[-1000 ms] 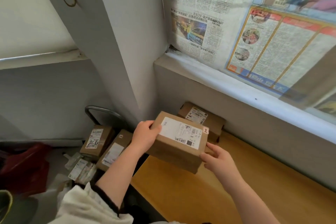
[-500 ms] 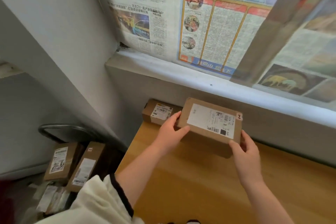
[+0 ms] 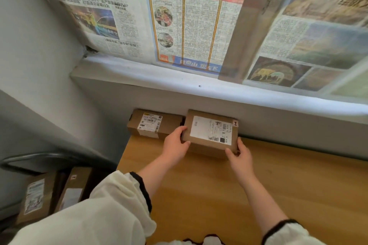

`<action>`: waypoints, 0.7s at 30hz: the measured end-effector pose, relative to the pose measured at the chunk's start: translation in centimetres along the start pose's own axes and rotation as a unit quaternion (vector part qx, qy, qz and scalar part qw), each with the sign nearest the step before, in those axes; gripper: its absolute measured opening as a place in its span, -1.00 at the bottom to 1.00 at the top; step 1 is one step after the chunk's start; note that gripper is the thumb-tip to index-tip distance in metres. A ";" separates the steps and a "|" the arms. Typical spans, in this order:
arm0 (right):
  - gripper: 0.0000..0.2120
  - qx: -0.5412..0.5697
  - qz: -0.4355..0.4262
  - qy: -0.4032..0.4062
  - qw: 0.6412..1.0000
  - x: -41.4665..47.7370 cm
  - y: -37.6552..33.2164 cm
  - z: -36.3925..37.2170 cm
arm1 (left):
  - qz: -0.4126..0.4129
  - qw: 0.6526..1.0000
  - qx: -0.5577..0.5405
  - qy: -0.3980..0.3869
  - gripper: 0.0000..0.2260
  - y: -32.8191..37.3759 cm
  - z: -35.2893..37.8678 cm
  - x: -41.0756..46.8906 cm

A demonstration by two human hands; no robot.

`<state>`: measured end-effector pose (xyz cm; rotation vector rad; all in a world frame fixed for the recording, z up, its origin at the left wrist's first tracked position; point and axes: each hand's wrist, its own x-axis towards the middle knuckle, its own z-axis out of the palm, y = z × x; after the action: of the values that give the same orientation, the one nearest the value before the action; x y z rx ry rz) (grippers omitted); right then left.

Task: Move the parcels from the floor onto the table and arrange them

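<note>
A brown cardboard parcel [image 3: 211,133] with a white label sits at the back of the wooden table [image 3: 219,185], against the wall. My left hand [image 3: 175,145] grips its left end and my right hand [image 3: 239,155] grips its front right corner. Just left of it, another labelled parcel [image 3: 153,125] rests in the table's back left corner. Two more parcels [image 3: 35,197] [image 3: 73,187] stand on the floor at the lower left.
A grey wall and white sill [image 3: 179,83] run behind the table, with newspaper [image 3: 199,22] covering the window above. A dark curved metal bar [image 3: 49,161] arches over the floor parcels. The table's left edge drops off toward the floor.
Both hands carried the parcel from above the table's left edge back to the wall and set it down beside the first parcel. The view swung right.
</note>
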<state>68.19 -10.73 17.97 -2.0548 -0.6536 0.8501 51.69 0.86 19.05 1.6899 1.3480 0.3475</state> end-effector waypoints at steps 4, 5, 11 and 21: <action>-0.40 -0.020 0.003 -0.012 1.000 0.8 0.2 0.6 | -0.014 1.000 0.017 0.007 -0.53 -0.5 0.2 0.5; -0.40 -0.028 0.003 -0.012 1.000 0.9 0.3 0.7 | -0.017 1.000 0.023 0.010 -0.54 -0.6 0.2 0.6; -0.36 -0.107 0.023 -0.028 0.994 2.3 0.3 0.9 | -0.013 0.998 0.057 0.015 -0.58 -0.7 0.4 1.2; -0.33 -0.149 0.028 -0.008 0.988 2.0 -0.2 1.5 | -0.006 0.992 0.128 0.015 -0.57 -0.6 0.3 1.0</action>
<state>68.33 -8.51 16.76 -2.3449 -0.7727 0.8411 51.87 1.61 18.12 1.8912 1.4739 0.2006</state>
